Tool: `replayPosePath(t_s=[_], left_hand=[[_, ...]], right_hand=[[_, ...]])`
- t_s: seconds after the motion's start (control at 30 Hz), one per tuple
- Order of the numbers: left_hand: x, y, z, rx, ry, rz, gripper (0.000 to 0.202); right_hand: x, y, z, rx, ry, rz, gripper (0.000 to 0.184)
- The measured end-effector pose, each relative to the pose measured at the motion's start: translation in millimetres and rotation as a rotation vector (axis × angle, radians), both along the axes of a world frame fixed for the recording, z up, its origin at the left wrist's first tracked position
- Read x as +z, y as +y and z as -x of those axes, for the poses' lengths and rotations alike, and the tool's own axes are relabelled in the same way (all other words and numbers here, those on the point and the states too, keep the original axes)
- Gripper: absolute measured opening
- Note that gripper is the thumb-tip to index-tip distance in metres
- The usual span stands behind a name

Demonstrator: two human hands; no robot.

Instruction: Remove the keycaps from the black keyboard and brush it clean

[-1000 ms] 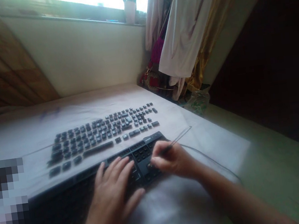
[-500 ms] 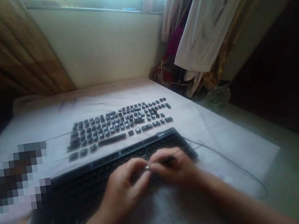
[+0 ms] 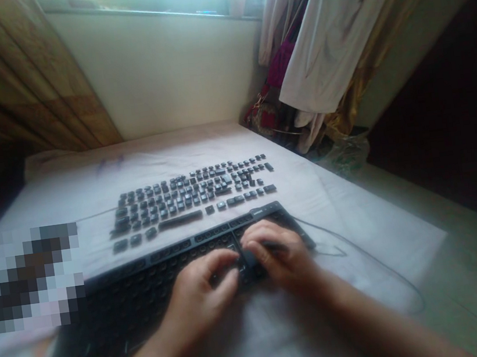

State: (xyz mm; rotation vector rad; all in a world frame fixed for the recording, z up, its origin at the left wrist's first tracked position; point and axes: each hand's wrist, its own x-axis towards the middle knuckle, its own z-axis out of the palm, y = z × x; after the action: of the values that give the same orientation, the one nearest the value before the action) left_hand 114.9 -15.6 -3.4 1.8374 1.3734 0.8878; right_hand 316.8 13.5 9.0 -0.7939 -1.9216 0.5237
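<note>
A black keyboard (image 3: 147,284) with its keycaps off lies slantwise under my hands. My left hand (image 3: 200,289) hovers at its near right part, with thumb and index finger curved and apart, nothing visible between them. To its right, my right hand (image 3: 281,255) is closed over the number-pad end, round a slim dark object (image 3: 276,246) whose kind I cannot make out. Behind the keyboard the loose black keycaps (image 3: 180,201) lie in rows, with the long space bar (image 3: 180,220) in front.
A cable (image 3: 362,253) runs from the keyboard's right end over the edge of the white-covered table (image 3: 348,211). Garments (image 3: 316,69) hang at the back right beside a plastic bag (image 3: 346,149). A curtain (image 3: 32,82) hangs at the left. A blurred patch hides something at left.
My hands have come apart: the right has shifted slightly up and right, turning, and the left finger and thumb have parted. The small shiny tip between them is out of sight.
</note>
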Motion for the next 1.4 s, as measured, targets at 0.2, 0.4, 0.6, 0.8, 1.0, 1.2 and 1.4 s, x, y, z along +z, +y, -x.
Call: replayPosePath(t_s=[0.2, 0.4, 0.6, 0.8, 1.0, 1.2, 1.4], left_hand=[[1.1, 0.7, 1.3, 0.030, -0.140, 0.036, 0.030], [1.9, 0.7, 0.4, 0.020, -0.207, 0.099, 0.027], [-2.9, 0.8, 2.0, -0.004, -0.222, 0.061, 0.025], [-4.7, 0.8, 3.8, -0.011, -0.166, 0.041, 0.026], [-16.0, -0.4, 7.5, -0.005, -0.037, -0.177, 0.032], [-25.1, 0.9, 12.0, -0.101, 0.144, -0.452, 0.030], [-24.5, 0.7, 14.6, -0.157, 0.232, -0.527, 0.029]], right_hand=[[-1.6, -3.7, -7.0, -0.018, -0.174, 0.059, 0.020], [-5.9, -9.9, -8.0, 0.016, -0.213, 0.157, 0.018], [-7.0, -7.4, -7.8, 0.024, -0.291, 0.247, 0.021], [0.0, -5.8, -7.4, 0.064, -0.332, 0.318, 0.016], [11.6, 46.1, -58.0, -0.170, -0.151, 0.409, 0.026], [-2.9, 132.7, -130.3, -0.448, -0.261, 0.491, 0.024], [-26.5, 160.7, -134.6, -0.436, -0.479, 0.590, 0.031]])
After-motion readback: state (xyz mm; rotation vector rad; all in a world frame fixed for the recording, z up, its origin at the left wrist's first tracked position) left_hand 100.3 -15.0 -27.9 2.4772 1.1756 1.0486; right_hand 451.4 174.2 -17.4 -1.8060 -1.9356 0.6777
